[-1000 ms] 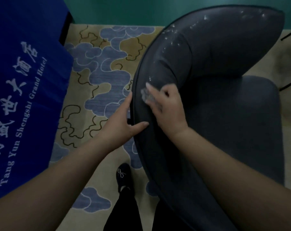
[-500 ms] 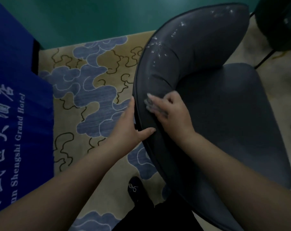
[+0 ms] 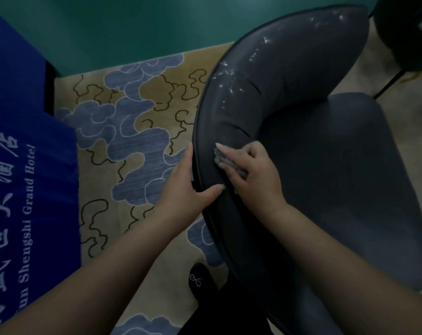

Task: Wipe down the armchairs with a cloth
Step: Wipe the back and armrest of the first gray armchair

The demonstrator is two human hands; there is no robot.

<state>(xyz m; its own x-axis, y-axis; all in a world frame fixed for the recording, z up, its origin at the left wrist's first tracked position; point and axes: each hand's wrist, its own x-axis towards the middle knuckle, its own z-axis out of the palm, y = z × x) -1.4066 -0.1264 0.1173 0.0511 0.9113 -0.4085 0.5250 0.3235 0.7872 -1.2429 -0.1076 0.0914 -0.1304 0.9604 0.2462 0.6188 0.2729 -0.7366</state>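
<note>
On my far left hangs a blue banner (image 3: pixel 23 165) with hotel lettering, then patterned carpet (image 3: pixel 132 131). My left hand (image 3: pixel 188 187) lies spread open against the outer rim of the armchair (image 3: pixel 326 165), thumb hooked over the piping, holding nothing else. Just beside it my right hand (image 3: pixel 251 172) is curled around a small grey cloth (image 3: pixel 223 158), pressing it flat on the padded backrest near the rim. Further up the backrest sit pale flecks (image 3: pixel 229 78) (dust or lint, I cannot tell which). My worry: the cloth is bunched small, so it could slip from my fingers, or I could smear the flecks along instead of lifting them.
</note>
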